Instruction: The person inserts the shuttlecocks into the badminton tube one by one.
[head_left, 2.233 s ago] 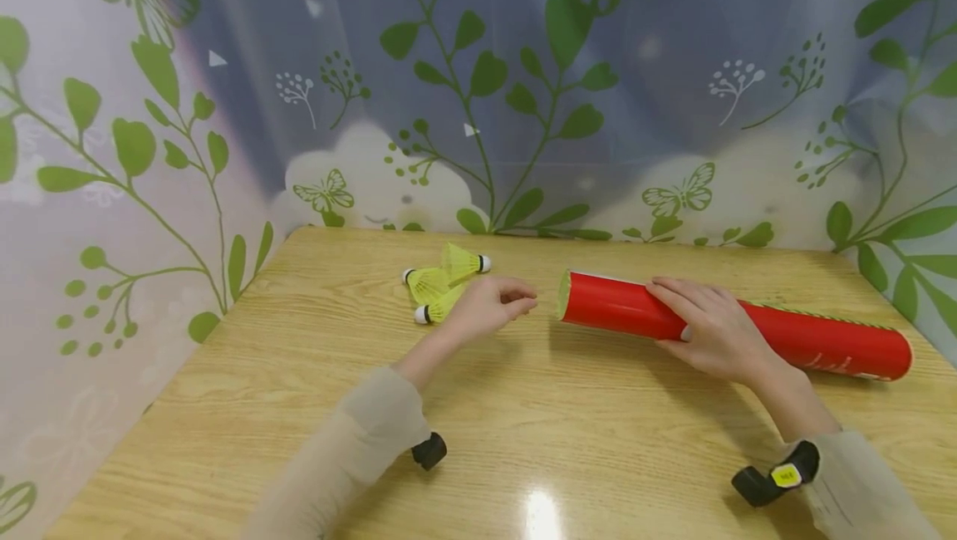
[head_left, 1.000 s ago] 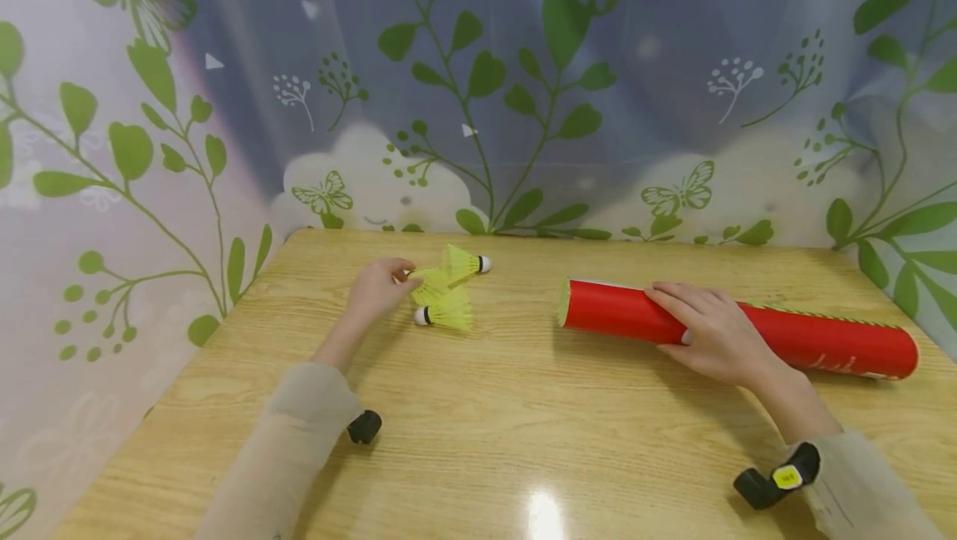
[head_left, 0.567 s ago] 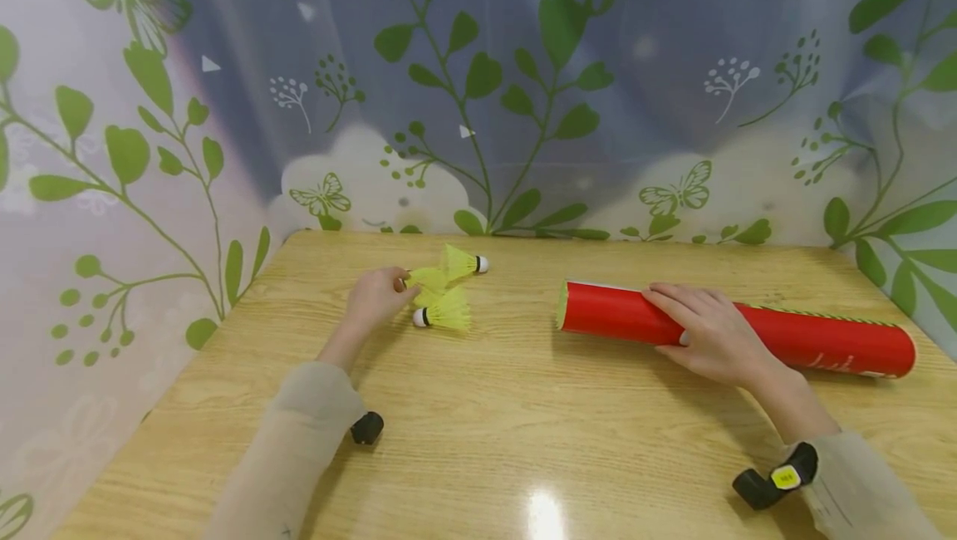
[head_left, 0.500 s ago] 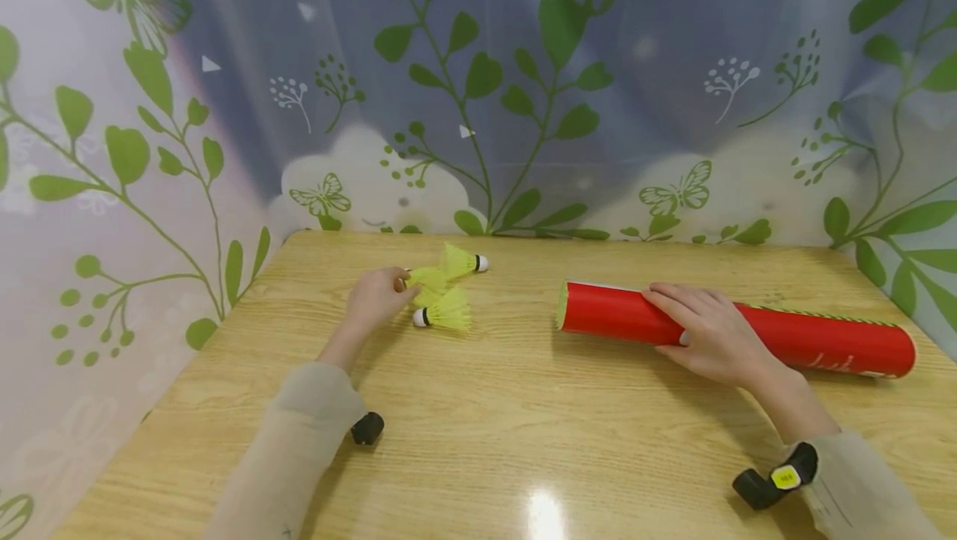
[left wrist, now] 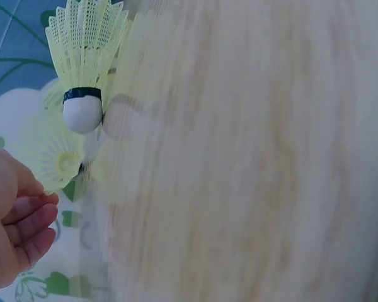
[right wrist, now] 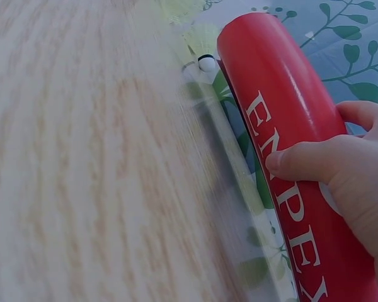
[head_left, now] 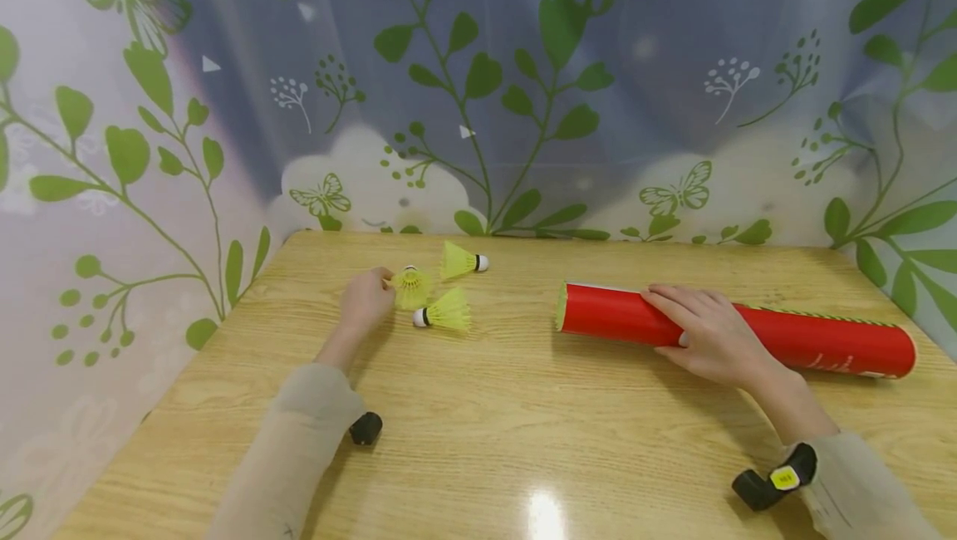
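My left hand (head_left: 366, 304) pinches the skirt edge of a yellow shuttlecock (head_left: 411, 287), tilted with its cork end pointing away. In the left wrist view the thumb and fingers meet at the rim of this shuttlecock (left wrist: 53, 160). Close by on the table lie a second shuttlecock (head_left: 449, 311), its white cork to the left, and a third shuttlecock (head_left: 458, 262), its cork to the right. My right hand (head_left: 710, 332) grips the middle of a long red shuttlecock tube (head_left: 616, 310) lying on its side. White letters show on the tube (right wrist: 271, 69) in the right wrist view.
The wooden table (head_left: 493, 424) runs back to a curtain (head_left: 516, 108) printed with leaves and butterflies. Dark wrist cameras sit at both cuffs, including the left camera (head_left: 366, 429) and the right camera (head_left: 773, 478).
My left hand has come from right of the shuttlecocks to their left side and taken one by its skirt. That shuttlecock has shifted left and tilted up. My right hand stays on the tube.
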`<state>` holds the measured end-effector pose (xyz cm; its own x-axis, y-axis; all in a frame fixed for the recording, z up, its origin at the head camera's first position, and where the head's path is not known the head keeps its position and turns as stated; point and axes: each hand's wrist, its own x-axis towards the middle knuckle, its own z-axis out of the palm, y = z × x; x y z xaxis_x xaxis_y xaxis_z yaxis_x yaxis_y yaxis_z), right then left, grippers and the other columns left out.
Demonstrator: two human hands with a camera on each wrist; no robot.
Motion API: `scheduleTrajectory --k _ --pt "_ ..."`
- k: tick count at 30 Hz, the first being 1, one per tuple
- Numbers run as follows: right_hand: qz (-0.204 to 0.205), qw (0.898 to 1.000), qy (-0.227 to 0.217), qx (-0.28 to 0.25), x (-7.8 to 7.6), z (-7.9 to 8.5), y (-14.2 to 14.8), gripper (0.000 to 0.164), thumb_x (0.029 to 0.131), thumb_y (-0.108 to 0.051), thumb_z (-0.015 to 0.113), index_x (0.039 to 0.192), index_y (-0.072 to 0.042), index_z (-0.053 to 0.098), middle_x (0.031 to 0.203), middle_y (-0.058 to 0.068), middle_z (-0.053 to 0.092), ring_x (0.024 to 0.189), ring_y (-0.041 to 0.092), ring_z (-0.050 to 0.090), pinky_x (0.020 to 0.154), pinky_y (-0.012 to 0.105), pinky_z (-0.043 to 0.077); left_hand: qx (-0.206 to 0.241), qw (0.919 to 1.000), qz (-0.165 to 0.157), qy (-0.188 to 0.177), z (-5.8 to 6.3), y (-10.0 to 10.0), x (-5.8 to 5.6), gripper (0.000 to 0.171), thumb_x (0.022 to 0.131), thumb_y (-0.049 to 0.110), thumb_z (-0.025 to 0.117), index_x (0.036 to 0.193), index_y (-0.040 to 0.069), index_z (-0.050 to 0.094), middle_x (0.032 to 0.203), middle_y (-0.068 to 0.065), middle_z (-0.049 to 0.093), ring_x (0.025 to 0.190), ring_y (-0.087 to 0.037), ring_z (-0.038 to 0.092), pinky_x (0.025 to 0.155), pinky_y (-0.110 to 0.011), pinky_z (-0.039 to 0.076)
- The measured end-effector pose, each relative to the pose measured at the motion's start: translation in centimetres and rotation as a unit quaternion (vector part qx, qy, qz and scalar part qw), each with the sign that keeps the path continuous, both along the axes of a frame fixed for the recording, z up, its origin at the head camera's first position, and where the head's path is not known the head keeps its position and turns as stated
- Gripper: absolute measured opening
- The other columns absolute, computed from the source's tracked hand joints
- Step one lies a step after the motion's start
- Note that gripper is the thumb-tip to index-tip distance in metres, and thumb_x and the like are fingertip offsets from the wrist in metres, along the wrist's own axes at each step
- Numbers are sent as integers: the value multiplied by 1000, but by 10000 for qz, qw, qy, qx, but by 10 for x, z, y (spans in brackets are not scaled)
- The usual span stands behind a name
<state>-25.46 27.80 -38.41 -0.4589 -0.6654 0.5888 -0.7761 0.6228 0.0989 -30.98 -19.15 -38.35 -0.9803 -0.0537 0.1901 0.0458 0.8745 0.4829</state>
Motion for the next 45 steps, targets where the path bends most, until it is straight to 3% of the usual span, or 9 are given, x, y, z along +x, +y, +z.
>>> scheduleTrajectory --k 6,11,14,18,23,31,41,44,45 --pt "0 9999 -122 19 1 1 0 70 89 -57 33 128 -2 52 121 18 56 107 35 52 82 53 39 -94 9991 242 328 0 -9 1 33 82 0 46 110 -5 64 94 -19 66 82 -30 60 71 -42 48" --pt "-80 9998 -200 58 2 1 1 71 88 -58 33 128 -2 52 122 18 55 107 36 51 83 54 38 78 9988 244 406 5 -13 4 33 82 1 44 107 -4 65 98 -19 66 83 -31 60 72 -42 48" --pt "-140 9997 -189 116 3 1 1 63 83 -44 65 128 -2 51 122 19 55 107 36 51 84 54 38 259 9985 203 445 9 -13 5 33 82 0 44 106 -4 66 102 -19 66 82 -30 58 72 -41 48" --pt "-213 9995 -161 182 3 1 0 80 55 -15 85 127 -2 52 122 19 55 106 35 52 83 53 39 420 9979 118 469 13 -12 7 29 86 2 47 107 -3 66 104 -20 65 84 -30 60 74 -41 48" --pt "-249 9994 -164 201 3 2 -2 82 55 -15 86 128 -2 52 122 19 55 106 35 52 83 53 40 486 9969 -10 621 17 -7 8 26 87 4 50 105 -3 67 103 -19 66 94 -33 61 81 -43 48" --pt "-279 9994 -145 175 1 4 -2 82 55 -17 87 128 -2 51 120 18 56 105 34 53 81 53 41 905 9943 -238 520 28 13 8 25 90 5 51 108 1 67 104 -16 66 78 -24 58 68 -34 48" --pt "-198 9997 -112 83 1 9 -4 83 54 -14 85 128 -1 51 121 19 56 105 34 53 81 52 41 1312 9870 -818 438 37 42 11 24 91 7 55 111 2 67 104 -15 66 78 -21 58 65 -28 47" --pt "-107 9999 -92 17 0 11 -5 78 58 -17 83 128 -1 52 121 19 56 105 35 53 82 52 41 1364 9841 -1062 403 39 50 14 24 90 7 55 111 1 66 102 -15 67 80 -22 61 66 -29 49" --pt "-88 9999 -86 -1 0 11 -5 73 65 -24 81 128 -2 52 121 18 56 105 35 53 82 53 41 1389 9831 -1128 390 40 53 15 23 90 6 56 110 1 67 101 -14 67 81 -22 61 66 -29 49"
